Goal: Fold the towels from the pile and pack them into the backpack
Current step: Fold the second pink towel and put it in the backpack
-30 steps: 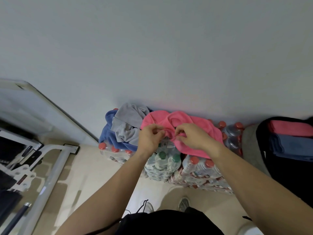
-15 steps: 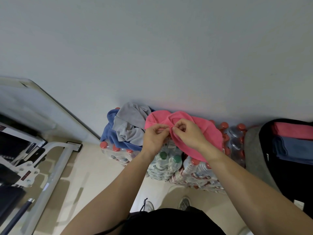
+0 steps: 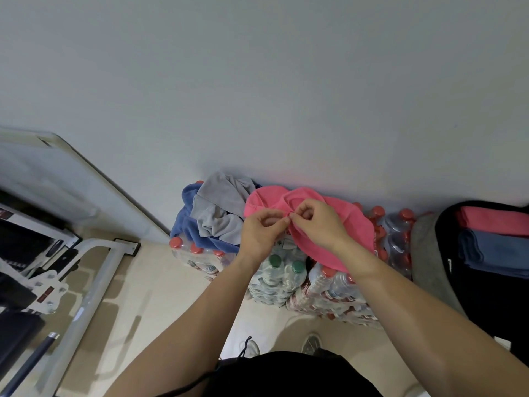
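Note:
A pink towel lies crumpled on packs of water bottles against the wall. My left hand and my right hand meet over its near edge, and both pinch the cloth between thumb and fingers. Left of it a grey towel lies on a blue towel in a pile. At the far right stands the open black backpack, with a folded pink towel above a folded blue towel inside.
Shrink-wrapped packs of water bottles stand on the tiled floor under the towels. A white metal frame and dark equipment fill the left side. My shoes show below, near the packs.
Both hands have drawn closer together and slightly upward on the pink towel's edge, fingertips now almost touching. The towel bunches a little between them.

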Tool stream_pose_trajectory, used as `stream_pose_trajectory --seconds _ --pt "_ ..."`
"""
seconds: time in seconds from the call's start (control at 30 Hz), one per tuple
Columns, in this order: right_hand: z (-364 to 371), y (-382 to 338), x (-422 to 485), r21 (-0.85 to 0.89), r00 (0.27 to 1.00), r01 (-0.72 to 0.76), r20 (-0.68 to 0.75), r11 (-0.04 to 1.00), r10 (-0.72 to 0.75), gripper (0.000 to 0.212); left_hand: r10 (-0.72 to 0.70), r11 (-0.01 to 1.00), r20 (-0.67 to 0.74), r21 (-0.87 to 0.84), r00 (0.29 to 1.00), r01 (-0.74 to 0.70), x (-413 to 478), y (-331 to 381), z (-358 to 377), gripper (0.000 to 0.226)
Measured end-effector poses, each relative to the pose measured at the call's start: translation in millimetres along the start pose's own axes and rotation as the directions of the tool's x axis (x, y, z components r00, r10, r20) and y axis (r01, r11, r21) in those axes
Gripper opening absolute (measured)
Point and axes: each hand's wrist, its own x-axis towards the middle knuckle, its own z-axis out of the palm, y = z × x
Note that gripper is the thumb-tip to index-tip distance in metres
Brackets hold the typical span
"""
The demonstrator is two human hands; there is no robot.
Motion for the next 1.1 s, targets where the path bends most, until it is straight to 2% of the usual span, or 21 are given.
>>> stream_pose_trajectory --seconds 0.1,0.2,0.33,0.43,0.5,0.53,0.6,0.67,0.73,0.83,0.93,1.1 --pt "-8 -3 -3 -0.031 0.997 0.062 0.05 0.998 -0.06 0.02 0.033 0.995 -0.025 0.095 0.999 -0.031 2 2 -7 0.004" --pt "-26 0 -5 -0.2 0.986 0.128 0.13 0.971 -0.103 0.018 0.181 0.936 -0.062 0.318 0.982 -0.152 7 10 -22 0.009" --pt "-48 7 -13 -0.488 0.952 0.301 0.198 0.819 -0.232 0.011 0.375 0.819 -0.119 0.507 0.919 -0.269 16 29 -50 0.016" --pt "-41 11 -28 -0.436 0.898 0.35 0.409 0.829 -0.164 0.011 0.423 0.799 -0.161 0.531 0.892 -0.283 22 41 -67 0.024" --pt "-29 10 -36 -0.393 0.835 0.349 0.543 0.851 -0.091 0.023 0.415 0.788 -0.121 0.543 0.902 -0.29 23 46 -73 0.027" --pt "-24 8 -35 -0.377 0.826 0.346 0.557 0.859 -0.088 0.026 0.407 0.783 -0.092 0.547 0.909 -0.296 22 47 -74 0.028" --pt "-21 -2 -24 -0.364 0.866 0.321 0.487 0.874 -0.115 0.024 0.396 0.771 -0.041 0.558 0.917 -0.308 20 48 -75 0.03" --pt "-19 -16 -7 -0.376 0.919 0.315 0.352 0.872 -0.18 0.023 0.378 0.772 -0.009 0.555 0.926 -0.31 18 45 -78 0.03" --pt "-15 -35 8 -0.32 0.933 0.31 0.283 0.895 -0.222 0.02 0.363 0.772 0.015 0.555 0.932 -0.31 17 43 -82 0.024" --pt "7 -60 25 -0.265 0.9 0.375 0.333 0.888 -0.28 0.023 0.349 0.778 0.036 0.546 0.936 -0.311 13 41 -85 0.012" --pt "28 -72 38 -0.304 0.889 0.398 0.36 0.865 -0.283 0.035 0.353 0.782 0.018 0.543 0.935 -0.306 7 44 -89 0.012" --pt "20 -83 57 -0.335 0.894 0.395 0.355 0.856 -0.273 0.017 0.414 0.75 -0.072 0.592 0.907 -0.296 6 61 -104 0.016"
